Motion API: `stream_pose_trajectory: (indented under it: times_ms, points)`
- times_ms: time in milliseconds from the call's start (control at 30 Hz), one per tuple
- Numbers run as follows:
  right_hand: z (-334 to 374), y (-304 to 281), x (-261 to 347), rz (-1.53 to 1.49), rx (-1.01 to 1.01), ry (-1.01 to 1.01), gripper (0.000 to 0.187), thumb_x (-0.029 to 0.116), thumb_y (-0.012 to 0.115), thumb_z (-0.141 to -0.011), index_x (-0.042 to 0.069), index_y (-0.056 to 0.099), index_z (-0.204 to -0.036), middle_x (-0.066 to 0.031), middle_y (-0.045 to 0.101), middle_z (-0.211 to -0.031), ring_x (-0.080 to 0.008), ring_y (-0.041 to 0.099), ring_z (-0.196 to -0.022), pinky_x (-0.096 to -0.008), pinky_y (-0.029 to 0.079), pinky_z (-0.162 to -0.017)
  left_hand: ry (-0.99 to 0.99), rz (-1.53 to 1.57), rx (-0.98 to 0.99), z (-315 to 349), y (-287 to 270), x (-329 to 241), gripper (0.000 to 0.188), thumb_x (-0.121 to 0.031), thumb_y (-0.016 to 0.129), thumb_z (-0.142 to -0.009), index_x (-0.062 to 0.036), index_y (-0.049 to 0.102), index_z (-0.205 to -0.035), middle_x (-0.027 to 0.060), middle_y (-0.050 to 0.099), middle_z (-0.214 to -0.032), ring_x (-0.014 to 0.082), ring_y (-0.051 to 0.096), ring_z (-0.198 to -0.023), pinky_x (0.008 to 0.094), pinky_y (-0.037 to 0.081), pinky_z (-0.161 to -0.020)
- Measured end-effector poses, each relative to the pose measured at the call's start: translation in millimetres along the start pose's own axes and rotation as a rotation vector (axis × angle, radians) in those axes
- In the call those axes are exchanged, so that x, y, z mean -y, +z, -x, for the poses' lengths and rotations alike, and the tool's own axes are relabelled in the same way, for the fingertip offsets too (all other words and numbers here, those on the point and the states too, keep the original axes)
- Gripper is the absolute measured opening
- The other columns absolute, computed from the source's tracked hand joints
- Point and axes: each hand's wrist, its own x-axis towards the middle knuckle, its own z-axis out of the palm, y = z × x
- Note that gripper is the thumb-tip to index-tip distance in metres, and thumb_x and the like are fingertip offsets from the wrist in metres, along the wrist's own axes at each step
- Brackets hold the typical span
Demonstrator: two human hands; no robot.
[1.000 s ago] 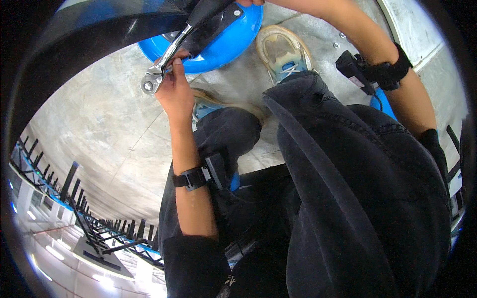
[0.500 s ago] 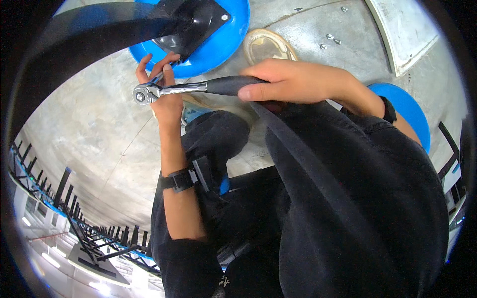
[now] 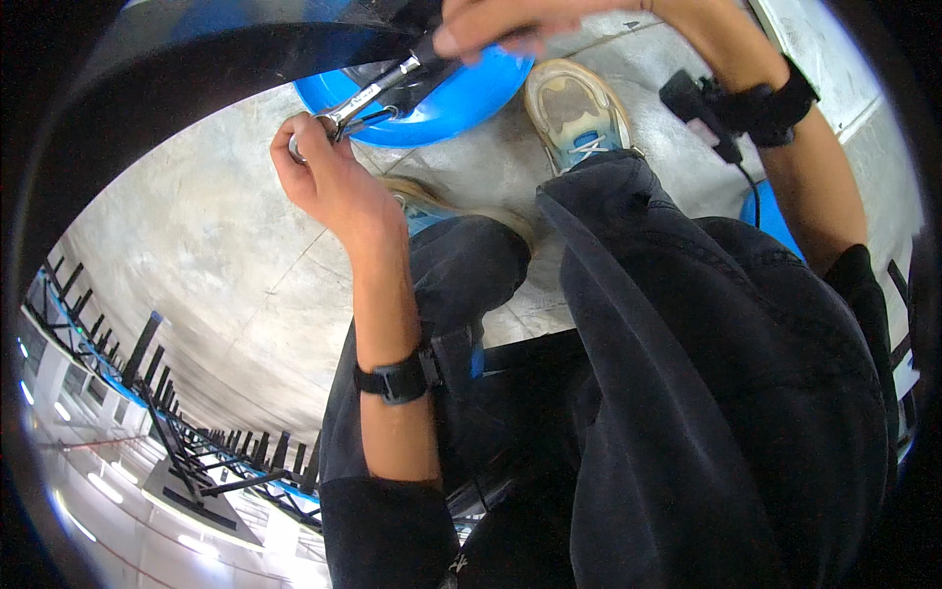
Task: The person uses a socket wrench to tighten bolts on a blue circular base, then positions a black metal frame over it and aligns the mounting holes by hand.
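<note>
A ratchet wrench [image 3: 361,98] with a chrome shaft and black handle slants up across the upper part of the head view. My left hand [image 3: 343,187] is closed around its head, the fingers partly covering it. At the handle end is my right hand [image 3: 510,25], smeared by motion but with its fingers wrapped over the grip. A thin dark metal piece [image 3: 373,120] sticks out beside the ratchet head near my left fingers; its kind is unclear. Behind the wrench lies a round blue base [image 3: 451,123] with a black plate [image 3: 417,93] on it.
A large black curved part [image 3: 196,88] arches across the upper left. My shoe [image 3: 579,108] stands on the concrete floor beside the blue base. Another blue round thing [image 3: 775,216] is near my right forearm. A rack with black posts [image 3: 147,353] runs along the lower left.
The wrench has swung from nearly level to a steep slant, its handle carried up by my right hand. My left fingers have closed around the ratchet head.
</note>
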Motion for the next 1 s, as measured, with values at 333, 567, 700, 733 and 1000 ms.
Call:
stream_pose_trajectory:
  times_ms: [333, 567, 700, 733, 1000]
  points:
    - [34.6, 111.7, -9.8, -0.756, 0.175, 0.194, 0.035, 0.041, 0.051, -0.089, 0.007, 0.052, -0.088, 0.0023, 0.046, -0.060, -0.0060, 0.040, -0.044, -0.0194, 0.030, -0.037, 0.171, -0.092, 0.064, -21.4, -10.3, 8.0, 0.027, -0.013, 0.041, -0.087, -0.0052, 0.041, -0.061, 0.0035, 0.039, -0.058, 0.0126, 0.036, -0.055, 0.0288, 0.039, -0.063]
    - [-4.0, 104.7, 5.6, -0.804, 0.576, 0.188, 0.026, 0.029, 0.055, -0.089, 0.005, 0.048, -0.083, 0.0008, 0.047, -0.058, -0.0063, 0.044, -0.042, -0.0189, 0.030, -0.035, 0.093, -0.076, 0.277, -30.6, -41.0, 6.0, 0.032, -0.017, 0.037, -0.092, -0.0038, 0.045, -0.064, 0.0047, 0.040, -0.058, 0.0162, 0.039, -0.055, 0.0376, 0.040, -0.075]
    - [-48.2, -3.0, -3.1, 0.070, 0.480, 0.257, 0.031, 0.032, 0.062, -0.081, 0.006, 0.055, -0.065, 0.0048, 0.042, -0.049, -0.0058, 0.036, -0.040, -0.0221, 0.028, -0.036, -0.005, -0.085, 0.056, -1.5, -19.8, 14.0, 0.030, -0.014, 0.042, -0.090, 0.0054, 0.051, -0.070, 0.0035, 0.044, -0.063, 0.0103, 0.044, -0.057, 0.0247, 0.045, -0.057]
    - [-51.1, -15.4, -1.2, 0.137, 0.458, 0.145, 0.034, 0.030, 0.062, -0.081, 0.005, 0.056, -0.058, 0.0051, 0.042, -0.049, -0.0064, 0.034, -0.040, -0.0234, 0.025, -0.038, -0.010, -0.023, 0.009, 1.8, -13.0, 15.0, 0.028, -0.012, 0.045, -0.089, 0.0073, 0.053, -0.071, 0.0031, 0.044, -0.063, 0.0095, 0.045, -0.056, 0.0222, 0.045, -0.053]
    - [-20.6, 41.2, -16.0, -0.201, 0.332, 0.033, 0.029, 0.028, 0.068, -0.075, 0.009, 0.055, -0.057, 0.0057, 0.041, -0.049, -0.0076, 0.037, -0.042, -0.0240, 0.025, -0.038, 0.133, -0.018, 0.220, -23.5, -43.3, 17.1, 0.024, -0.007, 0.046, -0.081, 0.0079, 0.052, -0.064, 0.0065, 0.049, -0.059, 0.0095, 0.045, -0.055, 0.0238, 0.044, -0.053]
